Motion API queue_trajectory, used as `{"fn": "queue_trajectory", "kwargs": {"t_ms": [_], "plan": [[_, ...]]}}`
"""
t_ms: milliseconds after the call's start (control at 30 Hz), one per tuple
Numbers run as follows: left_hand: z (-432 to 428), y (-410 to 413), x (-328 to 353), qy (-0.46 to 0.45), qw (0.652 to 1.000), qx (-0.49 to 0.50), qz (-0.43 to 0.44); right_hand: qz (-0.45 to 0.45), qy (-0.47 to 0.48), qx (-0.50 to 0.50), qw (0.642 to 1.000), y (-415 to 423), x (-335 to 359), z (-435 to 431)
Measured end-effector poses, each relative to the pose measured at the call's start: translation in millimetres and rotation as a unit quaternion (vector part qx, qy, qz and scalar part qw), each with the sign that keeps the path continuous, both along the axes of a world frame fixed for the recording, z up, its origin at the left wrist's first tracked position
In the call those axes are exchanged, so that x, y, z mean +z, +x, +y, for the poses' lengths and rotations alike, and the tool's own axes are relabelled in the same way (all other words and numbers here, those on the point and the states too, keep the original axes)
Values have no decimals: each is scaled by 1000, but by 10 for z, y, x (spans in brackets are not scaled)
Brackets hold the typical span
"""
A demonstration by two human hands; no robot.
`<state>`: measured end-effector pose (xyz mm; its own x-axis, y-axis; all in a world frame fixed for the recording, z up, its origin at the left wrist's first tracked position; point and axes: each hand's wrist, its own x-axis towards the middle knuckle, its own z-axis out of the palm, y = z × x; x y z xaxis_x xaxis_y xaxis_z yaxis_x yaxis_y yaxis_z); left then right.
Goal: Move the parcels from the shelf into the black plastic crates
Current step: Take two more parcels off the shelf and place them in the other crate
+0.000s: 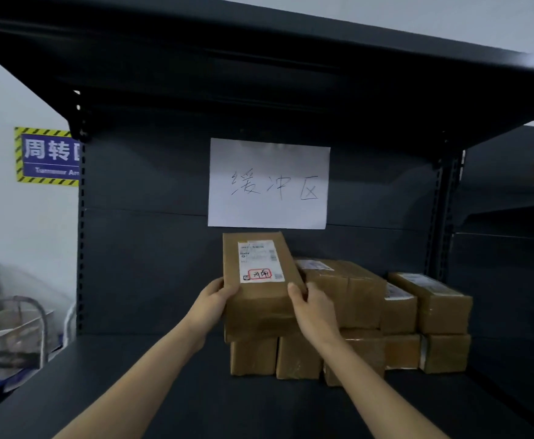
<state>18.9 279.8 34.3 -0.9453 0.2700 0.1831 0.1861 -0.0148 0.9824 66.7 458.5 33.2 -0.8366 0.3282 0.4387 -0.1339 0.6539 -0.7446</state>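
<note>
A brown cardboard parcel (259, 299) with a white shipping label is tilted up at the left end of a stack of parcels on the dark shelf (151, 381). My left hand (215, 304) grips its left side and my right hand (310, 307) grips its right side, thumb on its top face. Several more brown parcels (430, 305) lie in two layers beneath and to the right. No black crate is in view.
A white paper sheet (267, 183) with handwriting hangs on the shelf's back panel. The upper shelf board (259, 58) overhangs close above. To the left stand a metal trolley (22, 331) and a blue wall sign (48, 156). Another shelf bay (512, 217) adjoins on the right.
</note>
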Motion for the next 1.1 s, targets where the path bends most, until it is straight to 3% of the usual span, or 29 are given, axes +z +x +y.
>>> {"fn": "queue_trajectory", "kwargs": {"t_ms": [233, 400, 600, 767, 933, 1100], "plan": [[-514, 141, -9, 34, 993, 41, 106, 86, -30, 94, 991, -72, -89, -438], [-948, 156, -158, 29, 987, 93, 125, 75, -19, 146, 986, -248, -193, -832], [-1484, 217, -627, -85, 969, 198, 123, -25, -12, 222, 975, -378, -602, -1378], [-1807, 289, -1091, -219, 922, 311, 77, -79, 5, 244, 967, -415, -1043, -1820], [-1890, 283, -1238, -258, 899, 349, 65, -91, 24, 228, 969, -462, -1214, -2014], [-1855, 282, -1233, -264, 906, 321, 82, -92, 60, 229, 967, -528, -1214, -1944]]}}
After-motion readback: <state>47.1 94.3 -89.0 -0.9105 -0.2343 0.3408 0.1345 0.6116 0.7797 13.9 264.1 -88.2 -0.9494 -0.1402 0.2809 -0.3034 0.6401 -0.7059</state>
